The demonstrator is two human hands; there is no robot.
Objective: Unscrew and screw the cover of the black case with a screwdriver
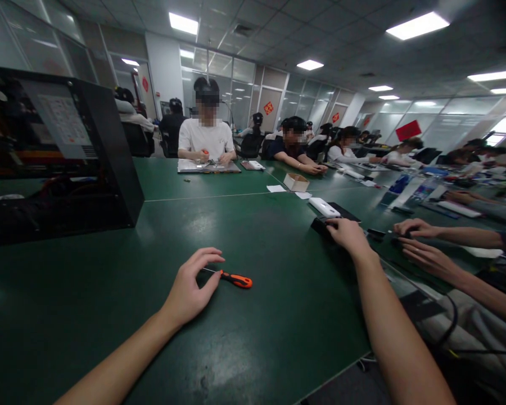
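My left hand point(191, 287) rests on the green table point(244, 225), thumb and forefinger curled around the thin metal shaft of a small screwdriver with an orange and black handle point(235, 279). The screwdriver lies flat, handle pointing right. Farther right, my right hand point(348, 233) reaches out and lies palm down on a black flat object point(320, 226) at the table's far side, fingers on its top. A white rectangular device point(324, 207) lies just behind that hand.
A large black open computer case point(59, 157) stands at the left. Another person's two hands point(421, 244) work at my right. Several seated people work along the far side. A small cardboard box point(296, 181) and white papers lie mid-table.
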